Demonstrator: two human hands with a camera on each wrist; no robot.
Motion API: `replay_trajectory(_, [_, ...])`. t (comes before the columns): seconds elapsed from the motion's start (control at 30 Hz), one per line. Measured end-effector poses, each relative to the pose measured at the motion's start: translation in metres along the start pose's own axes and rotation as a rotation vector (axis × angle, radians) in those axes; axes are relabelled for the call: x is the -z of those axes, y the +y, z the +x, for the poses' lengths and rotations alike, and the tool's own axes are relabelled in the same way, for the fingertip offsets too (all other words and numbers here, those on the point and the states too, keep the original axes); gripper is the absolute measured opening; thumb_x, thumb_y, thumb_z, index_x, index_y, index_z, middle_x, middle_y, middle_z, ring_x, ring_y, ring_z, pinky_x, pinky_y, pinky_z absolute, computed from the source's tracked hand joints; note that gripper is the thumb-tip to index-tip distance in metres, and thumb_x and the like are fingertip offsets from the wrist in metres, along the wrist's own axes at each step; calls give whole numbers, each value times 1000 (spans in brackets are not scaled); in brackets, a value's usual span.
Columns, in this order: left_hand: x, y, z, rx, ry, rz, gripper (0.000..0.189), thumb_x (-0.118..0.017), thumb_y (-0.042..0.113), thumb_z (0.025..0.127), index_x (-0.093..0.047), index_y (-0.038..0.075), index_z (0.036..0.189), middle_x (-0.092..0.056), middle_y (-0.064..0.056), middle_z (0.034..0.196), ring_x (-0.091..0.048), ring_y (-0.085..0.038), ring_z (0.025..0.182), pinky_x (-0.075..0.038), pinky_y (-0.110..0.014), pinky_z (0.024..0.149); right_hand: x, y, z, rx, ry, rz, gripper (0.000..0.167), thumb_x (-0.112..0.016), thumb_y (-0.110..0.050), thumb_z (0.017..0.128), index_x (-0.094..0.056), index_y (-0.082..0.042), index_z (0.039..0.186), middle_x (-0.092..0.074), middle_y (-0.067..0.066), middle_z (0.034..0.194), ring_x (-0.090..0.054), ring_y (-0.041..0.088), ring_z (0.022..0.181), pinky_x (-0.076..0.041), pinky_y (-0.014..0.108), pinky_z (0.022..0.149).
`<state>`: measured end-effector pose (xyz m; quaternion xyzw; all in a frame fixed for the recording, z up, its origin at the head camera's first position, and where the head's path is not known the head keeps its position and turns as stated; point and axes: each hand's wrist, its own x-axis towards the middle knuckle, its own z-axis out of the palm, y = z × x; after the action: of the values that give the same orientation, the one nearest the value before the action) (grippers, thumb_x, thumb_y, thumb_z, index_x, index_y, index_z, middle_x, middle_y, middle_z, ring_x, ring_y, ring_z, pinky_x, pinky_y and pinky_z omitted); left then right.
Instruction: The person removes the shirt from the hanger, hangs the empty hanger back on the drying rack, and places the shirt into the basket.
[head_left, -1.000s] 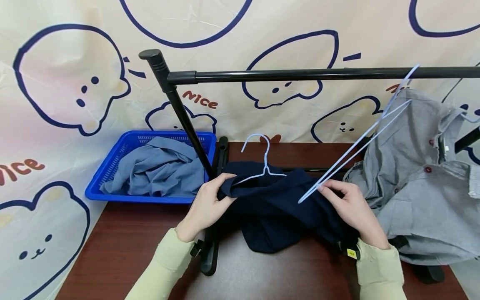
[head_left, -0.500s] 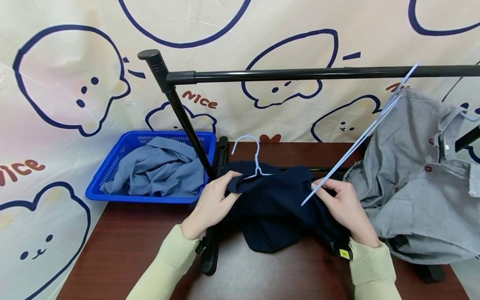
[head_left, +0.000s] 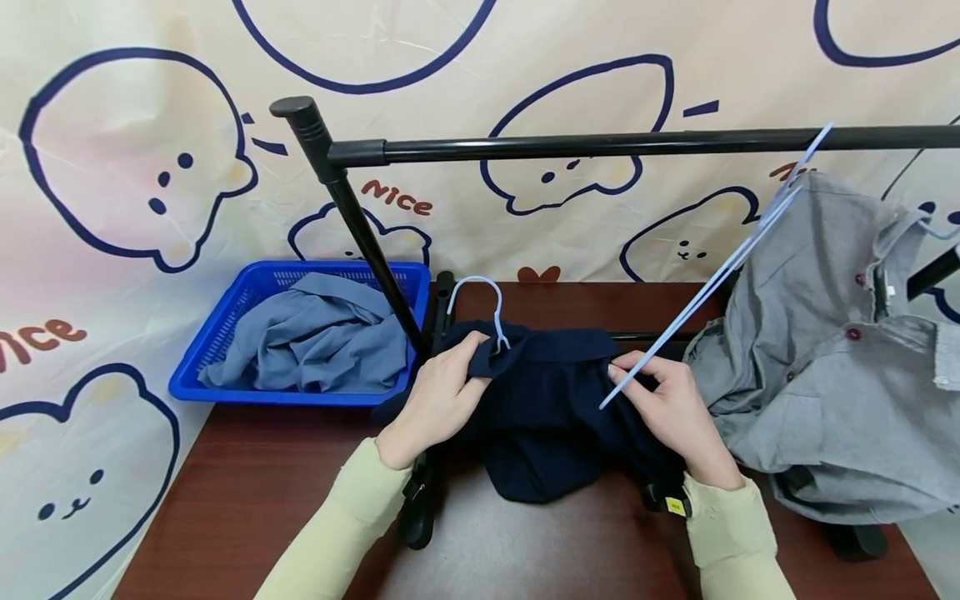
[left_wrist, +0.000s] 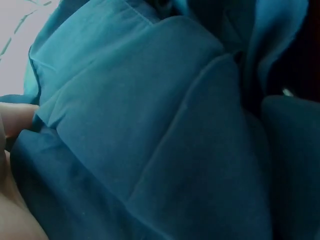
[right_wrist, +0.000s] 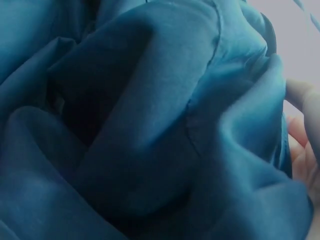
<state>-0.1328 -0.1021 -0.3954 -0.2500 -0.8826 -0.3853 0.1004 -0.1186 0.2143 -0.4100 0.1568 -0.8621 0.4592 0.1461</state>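
Left grip pinching soft navy garment at wire hanger; right grip pinching same cloth

Your way forward is barred by the slanted black metal rack post and the horizontal black rail overhead. To your left the blue plastic basket blocks the table edge; to your right the hanging grey button shirt closes in. The bare brown tabletop near you lets a hand pass.
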Motion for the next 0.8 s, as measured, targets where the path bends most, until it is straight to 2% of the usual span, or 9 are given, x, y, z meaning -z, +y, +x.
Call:
replay_trajectory(0.2, [4, -1, 1, 19, 16, -65, 17, -57, 21, 102, -63, 21, 118, -64, 8, 97, -61, -12, 85, -49, -38, 73, 6, 4, -2, 28, 40, 25, 13, -75, 0, 91, -80, -7, 100, -75, 4, 93, -64, 1, 89, -45, 15, 81])
replay_trajectory(0.3, [7, -3, 1, 26, 29, -89, 15, -57, 20, 103, -63, 20, 117, -64, 8, 96, -61, -12, 87, -49, -38, 75, 12, 8, -4, 57, 65, 30, 15, -76, 7, 87, -80, -4, 96, -75, 8, 95, -63, -1, 92, -45, 14, 82])
replay_trajectory(0.4, [9, -4, 0, 30, 50, -93, 15, -57, 18, 102, -63, 20, 116, -64, 8, 94, -60, -12, 86, -49, -38, 74, 21, 15, -7, 95, 78, 12, 17, -78, 10, 83, -81, -5, 91, -74, 7, 94, -62, 3, 91, -44, 15, 79])
replay_trajectory(0.53, [9, -3, -1, 33, 71, -69, 17, -57, 18, 102, -63, 21, 118, -66, 8, 100, -61, -12, 89, -49, -38, 75, 31, 19, -10, 108, 68, -55, 18, -80, 7, 83, -82, -10, 90, -70, 0, 92, -56, 9, 81, -41, 19, 66])
replay_trajectory(0.63, [7, -2, -2, 40, 87, -48, 18, -56, 18, 103, -63, 22, 119, -67, 8, 104, -62, -11, 87, -49, -37, 73, 36, 19, -14, 69, 64, -119, 14, -80, 1, 86, -82, -12, 92, -67, -3, 87, -52, 9, 73, -38, 20, 61])
replay_trajectory(0.7, [6, -1, -2, 47, 100, -39, 20, -57, 17, 103, -63, 22, 121, -66, 7, 96, -59, -10, 76, -48, -36, 66, 38, 18, -16, 18, 58, -127, 9, -78, -3, 89, -82, -10, 94, -66, -3, 84, -55, 8, 67, -43, 18, 59])
replay_trajectory(0.8, [5, 0, -2, 52, 116, -50, 23, -59, 16, 101, -61, 21, 124, -66, 8, 100, -54, -10, 67, -46, -35, 62, 41, 18, -18, -101, 54, -83, 9, -73, -6, 95, -80, -2, 99, -71, 3, 87, -64, 5, 66, -52, 17, 61])
